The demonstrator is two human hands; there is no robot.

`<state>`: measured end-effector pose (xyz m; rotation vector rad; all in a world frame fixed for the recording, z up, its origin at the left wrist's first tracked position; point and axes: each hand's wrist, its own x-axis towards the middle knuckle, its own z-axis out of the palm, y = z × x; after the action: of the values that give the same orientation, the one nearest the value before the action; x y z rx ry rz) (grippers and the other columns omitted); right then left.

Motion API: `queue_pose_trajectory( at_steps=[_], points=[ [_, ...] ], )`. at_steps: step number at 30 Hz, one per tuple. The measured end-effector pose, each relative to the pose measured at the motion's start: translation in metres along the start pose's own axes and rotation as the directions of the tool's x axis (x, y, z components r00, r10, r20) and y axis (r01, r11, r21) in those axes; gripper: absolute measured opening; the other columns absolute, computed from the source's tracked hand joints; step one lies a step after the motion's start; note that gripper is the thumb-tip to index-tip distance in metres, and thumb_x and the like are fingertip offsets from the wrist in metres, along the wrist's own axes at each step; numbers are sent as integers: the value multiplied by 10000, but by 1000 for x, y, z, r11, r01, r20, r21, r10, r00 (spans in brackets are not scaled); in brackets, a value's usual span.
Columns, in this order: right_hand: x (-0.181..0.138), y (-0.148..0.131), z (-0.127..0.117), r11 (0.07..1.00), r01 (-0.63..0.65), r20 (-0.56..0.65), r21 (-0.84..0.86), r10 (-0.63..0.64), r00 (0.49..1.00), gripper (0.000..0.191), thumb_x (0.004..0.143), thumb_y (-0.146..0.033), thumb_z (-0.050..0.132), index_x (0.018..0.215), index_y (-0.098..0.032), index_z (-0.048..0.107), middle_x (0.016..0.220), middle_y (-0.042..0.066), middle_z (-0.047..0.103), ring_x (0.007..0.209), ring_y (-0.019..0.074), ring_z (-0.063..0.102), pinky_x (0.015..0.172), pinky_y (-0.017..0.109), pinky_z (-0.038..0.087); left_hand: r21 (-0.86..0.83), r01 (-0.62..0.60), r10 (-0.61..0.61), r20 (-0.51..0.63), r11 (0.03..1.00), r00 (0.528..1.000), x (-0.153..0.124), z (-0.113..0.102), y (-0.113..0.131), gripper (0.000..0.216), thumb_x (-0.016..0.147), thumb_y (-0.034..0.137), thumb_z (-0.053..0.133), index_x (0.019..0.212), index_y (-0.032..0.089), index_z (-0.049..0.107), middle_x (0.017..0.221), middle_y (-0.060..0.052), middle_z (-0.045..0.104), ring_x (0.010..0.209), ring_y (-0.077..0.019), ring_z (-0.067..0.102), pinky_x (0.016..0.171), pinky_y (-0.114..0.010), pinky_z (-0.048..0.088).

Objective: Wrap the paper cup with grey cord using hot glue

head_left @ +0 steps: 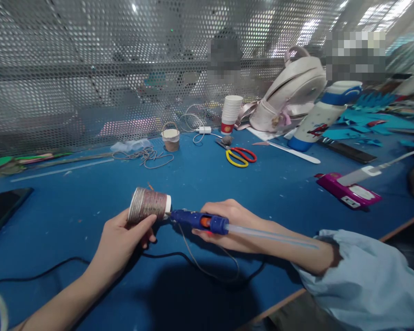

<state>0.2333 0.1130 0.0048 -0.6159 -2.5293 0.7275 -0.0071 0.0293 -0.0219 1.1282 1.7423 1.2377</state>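
The left hand (119,236) had its grip clamped on a cord-wrapped cup (147,205), tipped on its side above the near part of the tabletop (283,193). The thumb lay along the wrapping, while most of the fingers were hidden behind the cup; whether the cup touched the tabletop could not be told. Its narrow end, with a bare white band, faced right.

The right hand (234,220) had its grip closed around a blue glue gun (186,216), whose handle was lost in the palm. The nozzle sat at the white band (contact or a slight gap, the view did not settle it). A clear glue stick (269,234) ran back over the wrist toward the blue sleeve (369,276), which the frame cut off.

A loose cord (207,274) curled below the gun, its upper end obscured. The left edge cropped a dark phone (5,211). Past the mesh (89,82), shapes stayed blurred, and the bottle (319,120) partly covered a pale bag (293,92).
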Motion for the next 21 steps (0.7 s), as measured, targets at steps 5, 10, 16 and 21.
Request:
queue_pose_trajectory(
  at_steps=[5, 10, 16, 21],
  points=[
    [1, 1, -4, 999, -33, -41, 22, 33, 999, 228, 892, -336, 644, 742, -170, 595, 633, -26, 577, 497, 71, 417, 511, 200, 309, -18, -14, 14, 13, 1000, 1000, -1, -2, -1, 290, 720, 453, 748, 648, 196, 633, 495, 0, 662, 431, -118, 544, 448, -228, 434],
    [2, 1, -8, 999, -23, -55, 42, 26, 998, 253, 900, -343, 650, 730, -164, 597, 645, -25, 583, 519, 69, 452, 521, 193, 319, -18, -62, 63, 17, 998, 998, 0, -3, -4, 270, 722, 413, 738, 600, 200, 627, 489, 4, 654, 434, -113, 542, 460, -230, 437],
    [2, 0, -12, 998, -20, -12, 53, 21, 1000, 281, 904, -354, 651, 707, -170, 571, 625, -42, 540, 515, 67, 424, 517, 196, 303, -12, -101, 101, 27, 995, 995, 1, -6, -10, 223, 728, 372, 740, 611, 209, 644, 517, 14, 662, 465, -121, 573, 490, -237, 464],
    [3, -3, -15, 991, -115, -23, 61, 116, 993, 312, 882, -361, 669, 670, -176, 533, 598, -51, 512, 504, 67, 400, 514, 203, 294, 8, -122, 122, 33, 992, 992, 1, -7, -10, 228, 722, 371, 741, 590, 210, 648, 517, 8, 668, 456, -121, 574, 471, -231, 465]
  ],
)
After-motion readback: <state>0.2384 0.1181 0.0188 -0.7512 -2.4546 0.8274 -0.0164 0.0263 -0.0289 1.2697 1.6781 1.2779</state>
